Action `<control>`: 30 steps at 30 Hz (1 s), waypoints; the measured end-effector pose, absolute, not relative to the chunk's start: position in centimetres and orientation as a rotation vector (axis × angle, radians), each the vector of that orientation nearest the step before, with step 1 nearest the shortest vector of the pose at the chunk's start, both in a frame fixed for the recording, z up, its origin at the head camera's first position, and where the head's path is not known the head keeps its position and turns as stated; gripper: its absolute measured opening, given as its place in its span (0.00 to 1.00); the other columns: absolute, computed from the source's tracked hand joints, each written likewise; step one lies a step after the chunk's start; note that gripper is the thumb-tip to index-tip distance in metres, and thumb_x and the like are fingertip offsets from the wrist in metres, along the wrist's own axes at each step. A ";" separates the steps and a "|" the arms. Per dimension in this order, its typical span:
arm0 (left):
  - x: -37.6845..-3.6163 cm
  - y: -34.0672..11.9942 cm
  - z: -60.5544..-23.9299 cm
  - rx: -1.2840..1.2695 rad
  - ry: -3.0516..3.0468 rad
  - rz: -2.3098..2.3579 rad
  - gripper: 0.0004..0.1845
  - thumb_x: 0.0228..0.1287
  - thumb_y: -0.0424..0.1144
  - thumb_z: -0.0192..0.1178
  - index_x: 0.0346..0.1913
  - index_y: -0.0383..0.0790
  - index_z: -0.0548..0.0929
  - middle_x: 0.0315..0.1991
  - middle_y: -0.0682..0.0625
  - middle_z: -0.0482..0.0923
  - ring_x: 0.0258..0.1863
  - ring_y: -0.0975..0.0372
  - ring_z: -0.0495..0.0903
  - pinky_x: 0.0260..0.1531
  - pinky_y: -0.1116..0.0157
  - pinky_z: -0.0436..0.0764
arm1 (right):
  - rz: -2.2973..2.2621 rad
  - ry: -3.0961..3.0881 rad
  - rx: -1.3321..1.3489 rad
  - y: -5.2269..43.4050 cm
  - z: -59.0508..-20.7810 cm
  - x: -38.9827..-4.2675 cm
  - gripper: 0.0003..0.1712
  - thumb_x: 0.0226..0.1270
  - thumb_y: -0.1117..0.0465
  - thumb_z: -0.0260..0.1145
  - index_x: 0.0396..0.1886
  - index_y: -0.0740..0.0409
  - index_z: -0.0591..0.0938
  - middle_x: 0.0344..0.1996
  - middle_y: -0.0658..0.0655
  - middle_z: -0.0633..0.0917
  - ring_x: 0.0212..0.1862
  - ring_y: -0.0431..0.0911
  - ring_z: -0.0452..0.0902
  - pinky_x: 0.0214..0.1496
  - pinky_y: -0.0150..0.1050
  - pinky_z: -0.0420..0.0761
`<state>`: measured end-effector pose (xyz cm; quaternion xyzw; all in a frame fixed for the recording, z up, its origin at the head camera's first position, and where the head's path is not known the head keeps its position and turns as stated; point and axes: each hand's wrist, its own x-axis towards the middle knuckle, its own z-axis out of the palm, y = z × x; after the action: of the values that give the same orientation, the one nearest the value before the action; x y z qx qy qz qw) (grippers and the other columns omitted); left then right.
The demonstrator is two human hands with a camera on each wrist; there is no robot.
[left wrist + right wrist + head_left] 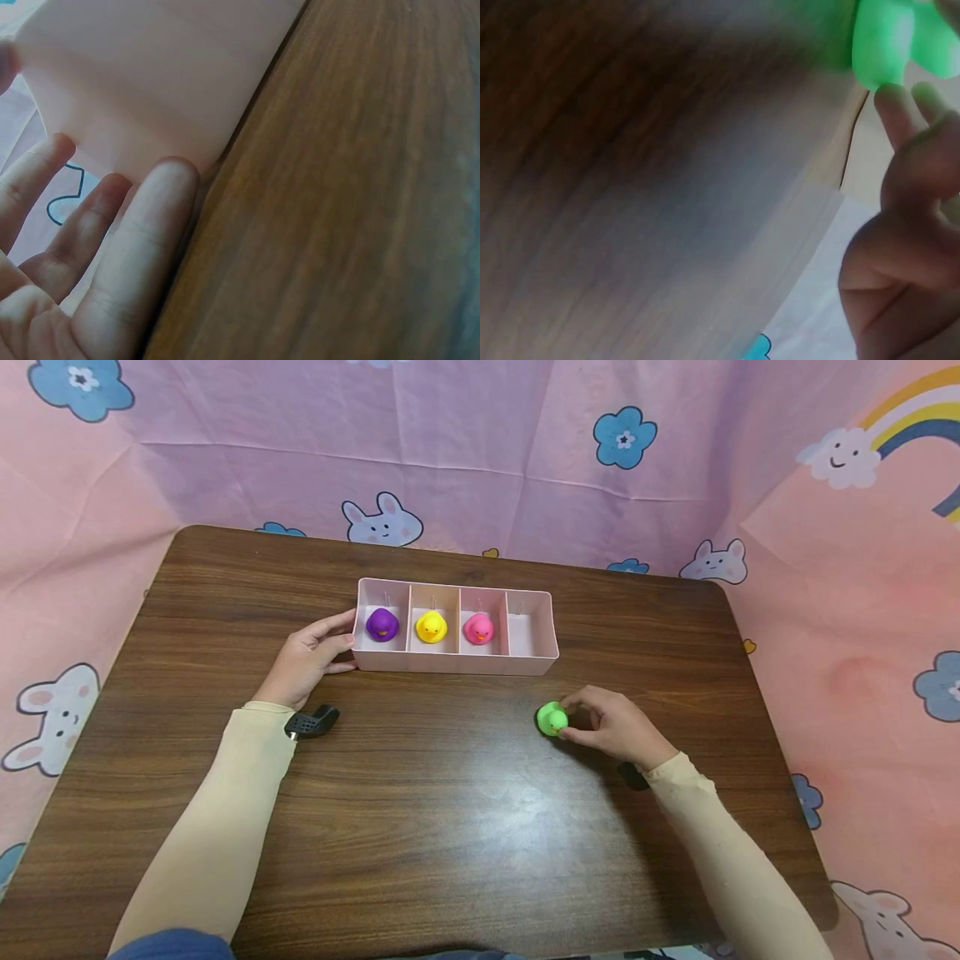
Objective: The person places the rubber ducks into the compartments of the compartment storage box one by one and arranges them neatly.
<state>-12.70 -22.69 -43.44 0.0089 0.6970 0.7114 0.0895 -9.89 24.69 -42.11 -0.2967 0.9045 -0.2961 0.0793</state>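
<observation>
A pale pink divided box (456,664) stands on the table, and my left hand (298,662) rests its fingertips against the box's left end. The left wrist view shows these fingers (142,240) fairly straight on the box's end wall (157,90). From left to right, the box's compartments hold a purple rubber duck (382,625), a yellow duck (431,627) and a pink duck (478,629); the rightmost holds nothing. My right hand (621,727) pinches a green duck (552,719) between thumb and fingers, low at the tabletop, in front of the box's right end.
Brown wood-grain table (420,827) extends around the box and both hands. Behind and beside it hangs a printed cloth (480,460) with rabbits, flowers and a rainbow. A black wrist device (313,722) sits at my left wrist.
</observation>
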 end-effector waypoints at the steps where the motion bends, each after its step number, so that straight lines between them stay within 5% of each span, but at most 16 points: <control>1: -12.7 -22.7 -43.5 0.028 2.075 2.115 0.27 0.69 0.37 0.56 0.69 0.37 0.66 0.68 0.37 0.62 0.53 0.56 0.78 0.44 0.61 0.84 | -0.886 2.712 -0.888 24.6 -42.1 -9.9 0.21 0.52 0.47 0.75 0.45 0.46 0.81 0.34 0.46 0.83 0.19 0.37 0.66 0.16 0.30 0.68; 17: -13.2 -23.1 -45.3 0.027 2.095 2.115 0.28 0.69 0.41 0.57 0.69 0.41 0.66 0.68 0.39 0.62 0.55 0.55 0.76 0.42 0.65 0.84 | -0.974 2.701 -0.883 24.1 -41.9 -9.9 0.14 0.55 0.56 0.73 0.43 0.46 0.82 0.27 0.46 0.78 0.18 0.38 0.65 0.15 0.31 0.66; 30: -12.4 -22.4 -42.6 0.019 2.127 2.056 0.27 0.70 0.38 0.55 0.69 0.37 0.65 0.69 0.36 0.60 0.57 0.48 0.74 0.46 0.60 0.83 | -1.103 2.709 -0.780 24.9 -40.1 -11.2 0.13 0.56 0.61 0.71 0.42 0.48 0.82 0.31 0.51 0.80 0.20 0.42 0.66 0.17 0.31 0.67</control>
<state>-12.43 -22.45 -42.63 0.0064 0.7161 0.6919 0.0915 -11.19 24.87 -40.14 -0.2573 0.8934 -0.3637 0.0574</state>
